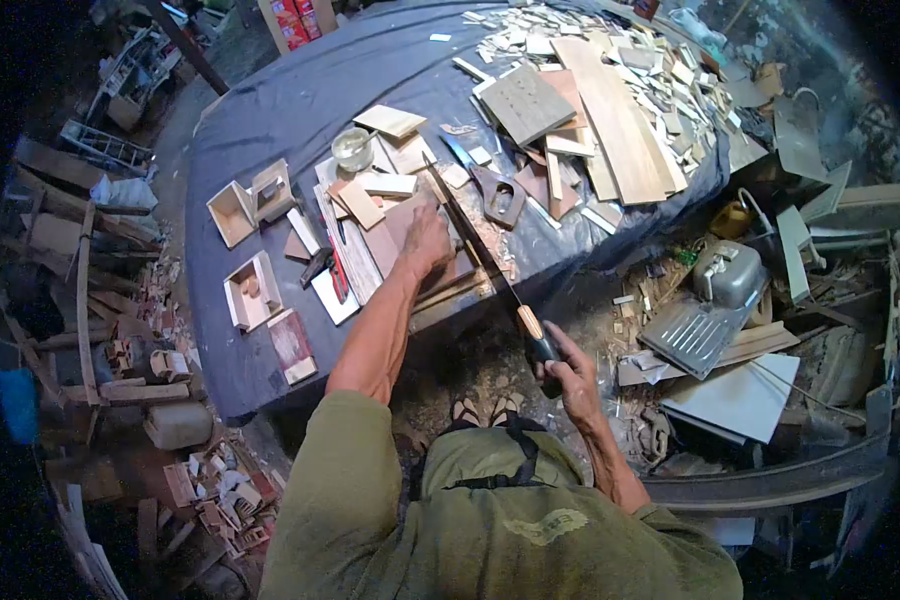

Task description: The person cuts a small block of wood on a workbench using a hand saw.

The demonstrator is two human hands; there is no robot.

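My right hand (pixel 568 372) is wrapped round the black-and-orange handle of a handsaw (pixel 483 255), at the front edge of the table. Its long narrow blade points away from me across the work area, passing just right of my left hand (pixel 428 243). That hand has its fingers curled and presses down on a flat brown wooden board (pixel 395 228). The blade overlaps the right side of this board in the view. Beside the board lie small light wood pieces (pixel 360 203) and a red-handled tool (pixel 338 275). Behind them stands a glass jar (pixel 352 150).
Small open wooden boxes (pixel 252 290) stand on the left of the dark-covered table (pixel 300 105). Another saw (pixel 500 197) lies to the right of the blade. Planks (pixel 610 120) and heaped offcuts (pixel 670 75) cover the back right. A metal sink (pixel 695 325) and scrap crowd the floor.
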